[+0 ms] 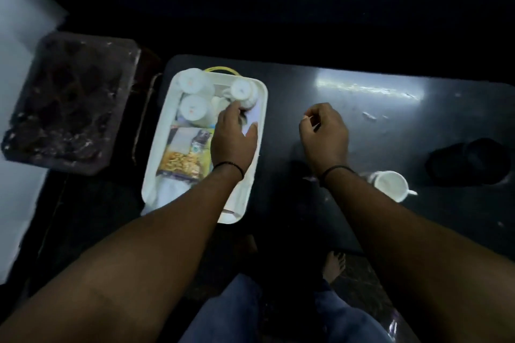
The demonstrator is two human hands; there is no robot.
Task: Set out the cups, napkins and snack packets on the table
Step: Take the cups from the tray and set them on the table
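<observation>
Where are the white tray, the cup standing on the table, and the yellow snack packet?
white tray [259, 120], head view, right rim.
cup on the table [388, 184], head view, open mouth.
yellow snack packet [181, 161], head view, printed front.

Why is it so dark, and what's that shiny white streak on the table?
Head view: the room is dim, so the black table nearly vanishes; the streak is glare from a light bouncing off its glossy top. The white tray and cups look soft and blurry, and the wide lens bends the edges.
</observation>
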